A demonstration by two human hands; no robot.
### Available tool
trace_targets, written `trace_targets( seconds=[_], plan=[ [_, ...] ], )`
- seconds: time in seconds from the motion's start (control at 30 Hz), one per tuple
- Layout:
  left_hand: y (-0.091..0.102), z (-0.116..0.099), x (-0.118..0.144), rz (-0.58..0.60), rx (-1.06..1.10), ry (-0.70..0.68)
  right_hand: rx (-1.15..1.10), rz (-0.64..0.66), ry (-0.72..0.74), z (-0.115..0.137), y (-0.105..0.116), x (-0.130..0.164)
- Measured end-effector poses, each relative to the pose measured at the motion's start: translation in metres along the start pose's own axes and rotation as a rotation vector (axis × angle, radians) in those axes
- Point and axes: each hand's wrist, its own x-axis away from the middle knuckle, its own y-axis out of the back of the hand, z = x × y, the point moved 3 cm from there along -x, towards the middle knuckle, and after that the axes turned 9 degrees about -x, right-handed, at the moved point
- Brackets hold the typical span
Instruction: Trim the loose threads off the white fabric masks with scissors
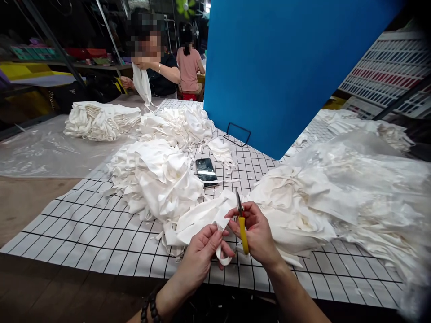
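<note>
White cloth strip (202,220), soft and limp, lies near the desk (101,242) front edge; I see left hand (202,253) pinching its end, right hand (257,233) gripping yellow-handled snips (241,222). Grasp beside the cut.

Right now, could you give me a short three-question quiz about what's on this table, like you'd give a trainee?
1. True or false: the right hand holds yellow-handled snips.
2. What does the left hand grip?
A. a phone
B. a white cloth piece
C. a plastic bag
3. What dark flat thing lies on the checked table cover between the white cloth piles?

Key:
1. True; blades point up at the cloth.
2. B, the white cloth piece.
3. A phone, screen up, beside the big cloth pile.
</note>
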Motion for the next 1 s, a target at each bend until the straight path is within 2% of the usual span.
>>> trace_targets(
  seconds=[0.1,0.23,0.3,0.33,0.4,0.47,0.5,0.6,0.77,1.0],
  plan=[
    [0.003,-0.002,0.000,-0.023,-0.097,-0.070,0.045,-0.008,-0.010,-0.005,0.002,0.003],
    [0.012,-0.013,0.006,-0.274,-0.463,-0.300,0.025,-0.019,-0.045,-0.013,0.003,0.008],
    [0.014,-0.016,0.009,-0.332,-0.551,-0.370,-0.025,-0.010,-0.085,-0.016,0.000,0.010],
    [0.013,-0.016,0.009,-0.299,-0.540,-0.376,-0.038,-0.003,-0.105,-0.016,-0.001,0.012],
    [0.010,-0.012,0.006,-0.156,-0.428,-0.338,-0.017,0.008,-0.134,-0.015,-0.001,0.014],
    [0.007,-0.007,0.002,-0.032,-0.293,-0.277,0.052,-0.009,-0.131,-0.010,0.006,0.016],
    [0.007,-0.005,0.000,-0.011,-0.249,-0.262,0.100,-0.027,-0.118,-0.005,0.011,0.018],
    [0.008,-0.003,-0.004,-0.041,-0.244,-0.285,0.332,-0.053,-0.099,0.011,0.031,0.026],
    [0.009,-0.003,-0.006,-0.061,-0.349,-0.315,0.806,0.120,-0.205,0.034,0.043,0.044],
    [0.005,-0.006,-0.004,-0.009,-0.461,-0.353,0.965,0.157,-0.209,0.039,0.031,0.045]
  ],
)
